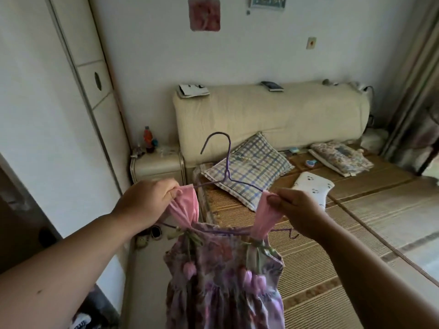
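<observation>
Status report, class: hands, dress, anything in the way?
Left hand pinches one strap, right hand the other. Dress on purple hanger. Bed behind, nothing blocking.

The dress [223, 276] at the lower centre of the frame is lilac and purple with a floral print, green touches and pink tulip-shaped buds; its straps [187, 205] are plain pink. The hanger [227, 173] is purple. At mid-frame a pillow [251, 167] shows a blue and cream check, and the headboard [273, 112] above it is cream. A small white cushion [313, 188] at centre right carries dark music notes. The folded cloth [342, 157] further right has a pale floral pattern. The bed mat [320, 269] is tan with fine stripes. A wall picture [204, 14] at the top is pinkish red.
</observation>
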Action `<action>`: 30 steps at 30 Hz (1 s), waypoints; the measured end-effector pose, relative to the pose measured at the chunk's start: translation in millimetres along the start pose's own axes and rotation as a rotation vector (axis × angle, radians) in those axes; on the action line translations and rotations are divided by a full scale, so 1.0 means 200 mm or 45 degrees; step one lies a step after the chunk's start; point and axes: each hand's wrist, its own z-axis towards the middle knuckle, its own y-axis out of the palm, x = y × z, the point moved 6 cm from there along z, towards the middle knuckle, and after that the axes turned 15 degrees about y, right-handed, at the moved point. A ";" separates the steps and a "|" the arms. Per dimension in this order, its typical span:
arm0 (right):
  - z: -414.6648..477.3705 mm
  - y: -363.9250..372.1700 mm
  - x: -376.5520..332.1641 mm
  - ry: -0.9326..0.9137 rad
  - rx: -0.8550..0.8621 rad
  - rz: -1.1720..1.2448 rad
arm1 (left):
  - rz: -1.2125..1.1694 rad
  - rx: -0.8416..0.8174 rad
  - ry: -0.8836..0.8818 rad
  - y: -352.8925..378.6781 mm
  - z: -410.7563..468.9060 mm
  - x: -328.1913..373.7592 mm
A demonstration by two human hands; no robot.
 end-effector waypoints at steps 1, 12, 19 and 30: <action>0.03 -0.01 0.04 0.020 0.006 0.019 | -0.017 -0.019 -0.002 0.05 0.05 -0.02; 0.12 0.06 0.44 0.369 -0.002 -0.134 | -0.050 -0.289 0.064 0.58 0.41 -0.11; 0.21 0.21 0.62 0.737 0.070 -0.133 | -0.267 -0.554 0.199 1.03 0.66 -0.30; 0.27 0.56 0.72 1.247 0.232 0.193 | -0.437 -0.885 0.587 1.61 1.03 -0.49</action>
